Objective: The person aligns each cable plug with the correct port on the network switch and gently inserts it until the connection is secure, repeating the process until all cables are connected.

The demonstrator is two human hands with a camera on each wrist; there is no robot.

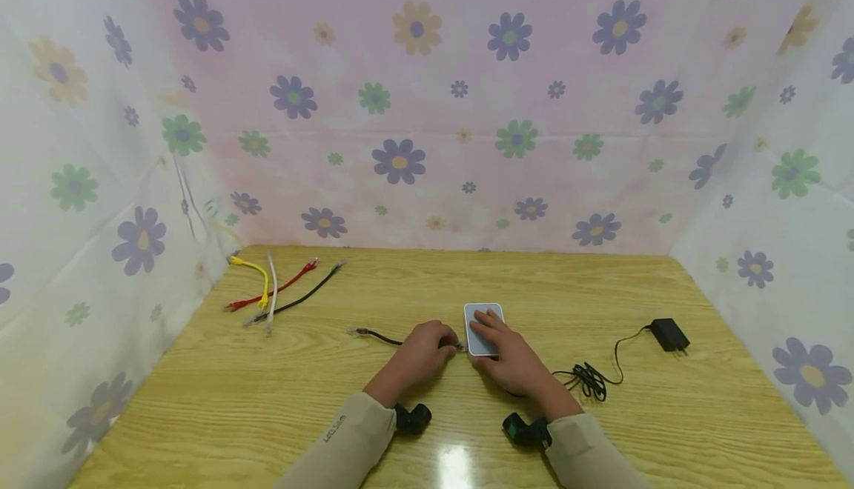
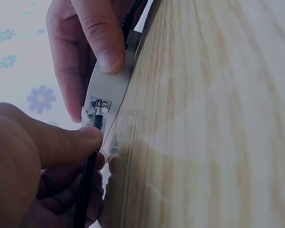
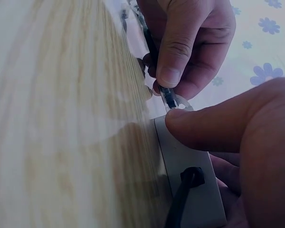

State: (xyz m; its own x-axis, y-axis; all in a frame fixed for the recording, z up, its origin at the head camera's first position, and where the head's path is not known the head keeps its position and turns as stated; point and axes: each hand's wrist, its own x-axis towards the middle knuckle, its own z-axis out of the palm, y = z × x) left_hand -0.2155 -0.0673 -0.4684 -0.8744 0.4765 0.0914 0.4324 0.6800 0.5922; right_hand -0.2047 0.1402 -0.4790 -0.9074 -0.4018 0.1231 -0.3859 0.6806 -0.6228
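Note:
A small white box with a grey top (image 1: 479,342) lies flat on the table. My right hand (image 1: 514,361) holds it, fingers spread over the top and thumb against the near side. In the right wrist view a black power cord (image 3: 180,199) is plugged into that side. Between thumb and fingers, my left hand (image 1: 423,352) pinches a short black network cable (image 1: 383,338) just behind its clear plug (image 2: 99,107). The plug is at the port in the box's left side; how deep it sits I cannot tell. The cable's other end points left.
At the back left lie a yellow cable (image 1: 256,267), a white cable (image 1: 273,281), a red cable (image 1: 290,281) and another black cable (image 1: 303,298), crossing each other. On the right is a black power adapter (image 1: 669,334), its cord (image 1: 590,381) bundled near my right wrist. Flowered cloth (image 1: 427,104) hangs around the table.

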